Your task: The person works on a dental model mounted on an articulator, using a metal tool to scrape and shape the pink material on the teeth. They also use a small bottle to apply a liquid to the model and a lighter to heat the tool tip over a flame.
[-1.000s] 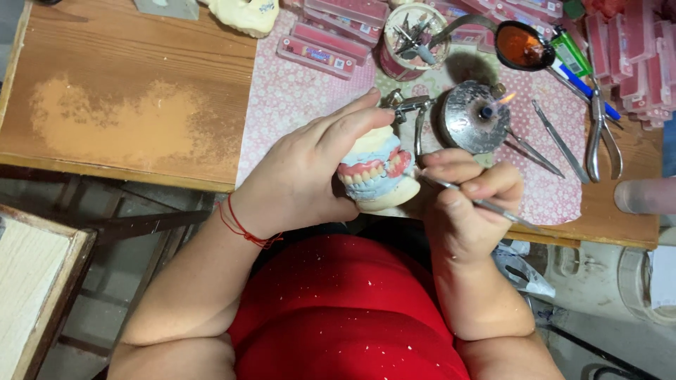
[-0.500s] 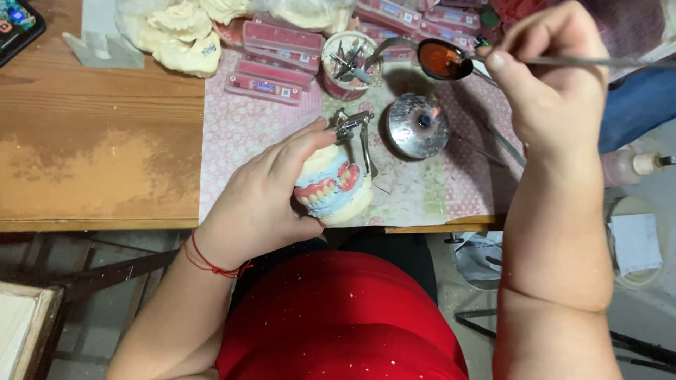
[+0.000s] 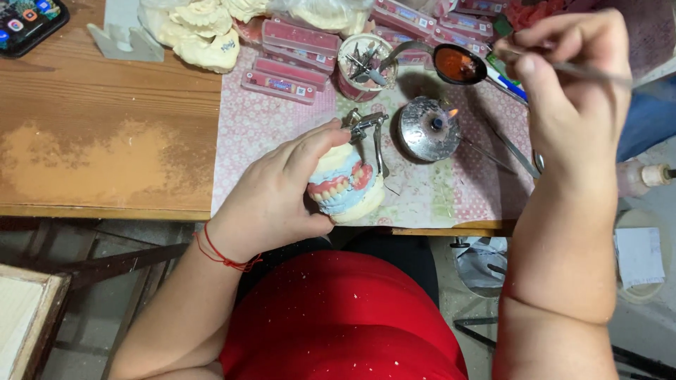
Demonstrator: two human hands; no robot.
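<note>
Here the left hand (image 3: 282, 186) is wrapping closed around a plaster denture model (image 3: 345, 186), holding it at the table's near edge. Well beyond that grip, the right hand (image 3: 570, 84) is pinching a thin metal tool (image 3: 595, 70). The model is looking heavy, rigid and chippable; the plaster base seems the safest hold, away from the soft wax gums.

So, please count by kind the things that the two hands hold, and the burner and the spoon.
Denture model, in left hand: 1
Thin metal tool, in right hand: 1
Lit burner: 1
Spoon of red wax: 1
Total: 4
</note>
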